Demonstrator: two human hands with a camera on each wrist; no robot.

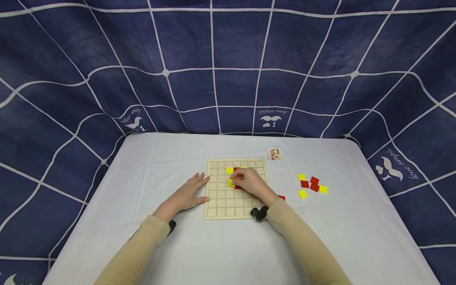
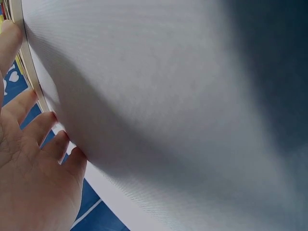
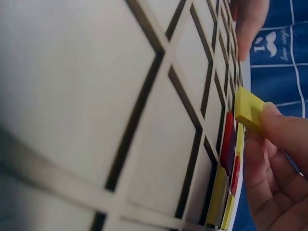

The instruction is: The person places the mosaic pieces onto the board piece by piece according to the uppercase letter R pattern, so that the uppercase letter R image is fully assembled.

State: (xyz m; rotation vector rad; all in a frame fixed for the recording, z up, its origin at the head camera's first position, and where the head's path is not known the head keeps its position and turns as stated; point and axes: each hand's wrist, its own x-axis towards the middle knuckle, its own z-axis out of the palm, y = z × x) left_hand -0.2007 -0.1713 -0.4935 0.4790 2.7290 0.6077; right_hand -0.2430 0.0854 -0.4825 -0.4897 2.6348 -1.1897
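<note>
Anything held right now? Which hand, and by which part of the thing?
The right hand pinches a yellow tile near one edge, leaving the opposite edge uncovered. The left hand grips nothing, resting by the wooden board.

yellow tile (image 3: 247, 108): square, pinched in the right hand (image 1: 249, 183), tilted over the board (image 1: 221, 204), can't tell from where I'm sitting if it's touching // board: pale wood, gridded, lying flat, left hand (image 1: 187, 194) at its left edge, I see some red and yellow tiles (image 1: 229, 170) already in its cells
</note>
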